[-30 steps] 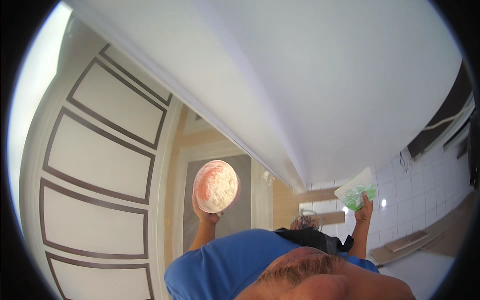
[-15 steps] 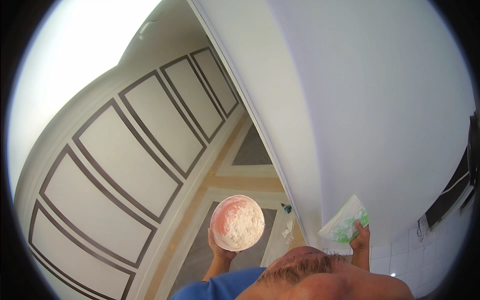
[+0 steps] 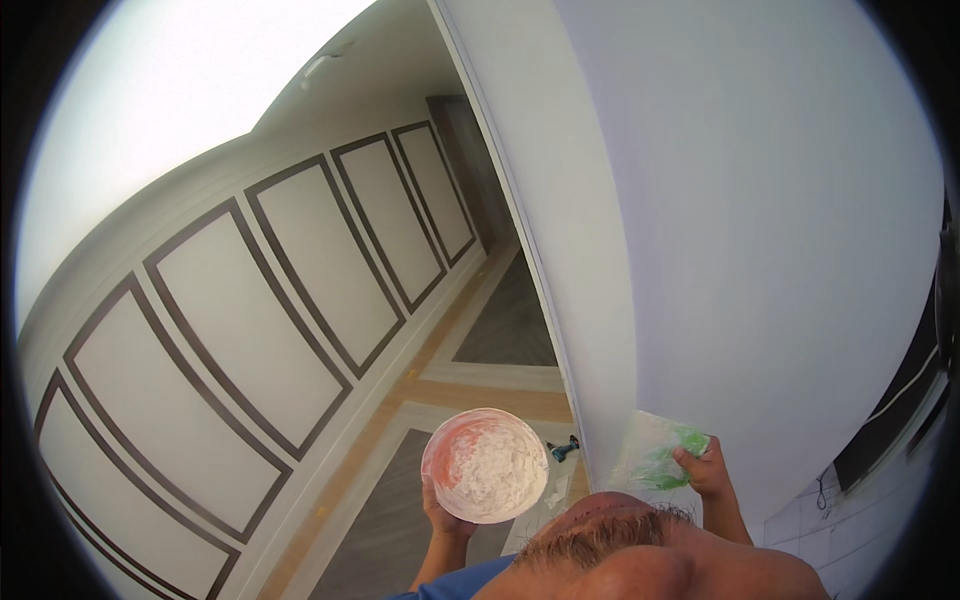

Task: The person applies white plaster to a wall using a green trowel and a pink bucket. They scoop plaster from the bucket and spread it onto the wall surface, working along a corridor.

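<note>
A round pinkish bowl [image 3: 449,452], smeared inside, holds a thick heap of white putty [image 3: 498,474]. My left hand [image 3: 443,514] is closed round its lower left side; some of the fingers are hidden beneath it. To the right, a broad green-and-white spreader [image 3: 650,455] coated with putty is gripped by my right hand [image 3: 704,468], with the thumb lying on its face. It is held up in front of the white wall [image 3: 760,260]; I cannot tell whether its edge touches the wall.
The wall's long vertical corner edge [image 3: 512,190] runs between my hands. A dark teal power drill [image 3: 563,449] lies on the floor by the wall's foot. On the left, a wall with dark-framed panels [image 3: 255,320] runs along a grey-and-tan floor [image 3: 480,398]. A dark opening [image 3: 890,410] shows at far right.
The spreader has turned and shifted left and slightly down, its flat face showing differently. The bowl sits a little lower and further right. The whole view has tilted, showing more of the drill.
</note>
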Demonstrator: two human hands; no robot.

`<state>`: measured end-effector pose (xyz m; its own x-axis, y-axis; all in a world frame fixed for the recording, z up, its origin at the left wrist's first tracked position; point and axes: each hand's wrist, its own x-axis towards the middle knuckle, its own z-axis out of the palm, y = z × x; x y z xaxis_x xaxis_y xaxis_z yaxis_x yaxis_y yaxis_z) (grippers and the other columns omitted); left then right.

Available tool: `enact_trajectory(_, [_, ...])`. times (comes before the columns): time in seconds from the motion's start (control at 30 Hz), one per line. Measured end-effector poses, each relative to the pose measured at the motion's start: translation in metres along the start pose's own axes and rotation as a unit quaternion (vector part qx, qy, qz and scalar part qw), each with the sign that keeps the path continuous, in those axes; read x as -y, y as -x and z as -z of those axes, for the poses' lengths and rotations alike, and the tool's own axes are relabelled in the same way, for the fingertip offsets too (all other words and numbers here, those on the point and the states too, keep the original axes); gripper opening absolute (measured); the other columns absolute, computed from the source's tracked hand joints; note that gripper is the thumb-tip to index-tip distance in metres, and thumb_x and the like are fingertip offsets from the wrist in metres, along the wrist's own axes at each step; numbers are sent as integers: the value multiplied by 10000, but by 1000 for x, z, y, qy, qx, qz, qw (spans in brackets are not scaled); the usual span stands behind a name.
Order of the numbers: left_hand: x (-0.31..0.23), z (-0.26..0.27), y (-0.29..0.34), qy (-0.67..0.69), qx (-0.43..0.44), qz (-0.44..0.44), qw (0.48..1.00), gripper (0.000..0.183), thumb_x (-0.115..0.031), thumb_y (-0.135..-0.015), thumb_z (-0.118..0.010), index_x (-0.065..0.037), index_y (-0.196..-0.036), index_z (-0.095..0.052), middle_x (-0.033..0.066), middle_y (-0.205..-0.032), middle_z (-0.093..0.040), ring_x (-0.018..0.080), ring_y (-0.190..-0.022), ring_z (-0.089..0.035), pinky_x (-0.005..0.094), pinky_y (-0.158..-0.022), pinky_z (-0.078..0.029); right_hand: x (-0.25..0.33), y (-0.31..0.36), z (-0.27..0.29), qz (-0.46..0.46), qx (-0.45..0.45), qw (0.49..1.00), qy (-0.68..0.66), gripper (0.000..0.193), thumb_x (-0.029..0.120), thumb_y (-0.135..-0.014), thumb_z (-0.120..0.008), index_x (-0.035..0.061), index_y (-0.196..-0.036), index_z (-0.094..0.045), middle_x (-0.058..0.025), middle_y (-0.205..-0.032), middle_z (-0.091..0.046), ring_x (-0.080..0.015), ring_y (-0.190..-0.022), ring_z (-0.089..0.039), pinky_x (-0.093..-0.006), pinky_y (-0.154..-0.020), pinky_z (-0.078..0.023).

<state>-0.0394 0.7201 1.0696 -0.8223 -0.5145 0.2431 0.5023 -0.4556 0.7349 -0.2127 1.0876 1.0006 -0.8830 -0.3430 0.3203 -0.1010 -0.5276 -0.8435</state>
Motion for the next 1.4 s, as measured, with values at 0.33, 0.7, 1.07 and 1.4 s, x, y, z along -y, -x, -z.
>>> enact_trajectory(0.33, [1, -12, -2, 7, -15, -27, 999, 716, -580, -1026, -408, -70, -1529, -408, 169, -1518, -489, 363, -1370, -501, 523, -1131, -433, 4, -26, -43, -12, 35, 997, 66, 220, 75, -964, -695, -59, -1138, -706, -62, -1007, -738, -113, -896, -653, -307, -812, -544])
enact_trajectory(0.7, [-8, -23, -4, 0, -43, -50, 998, 647, -502, -1049, -430, -57, -1518, -416, 153, -1504, -503, 333, -1373, -493, 496, -1144, -410, 13, -26, -59, -76, 52, 981, 169, 187, 105, -943, -722, -43, -1058, -733, -17, -895, -726, -77, -826, -616, -285, -747, -527])
enact_trajectory(1.07, [-10, -14, 3, -28, -102, -30, 994, 670, -502, -1047, -456, -55, -1540, -373, 160, -1527, -474, 329, -1393, -476, 500, -1160, -403, 56, -38, -109, 7, 183, 933, 309, 270, 49, -957, -662, -49, -1206, -694, -150, -1062, -760, -172, -933, -691, -319, -850, -539])
enact_trajectory(1.4, [-5, -6, -5, -134, -122, -10, 983, 702, -479, -1041, -522, 19, -1511, -369, 198, -1479, -501, 307, -1342, -532, 457, -1125, -444, 74, -83, -150, 67, 379, 780, 494, 352, 52, -916, -638, 78, -1263, -691, -149, -1079, -744, -349, -928, -691, -425, -809, -548])
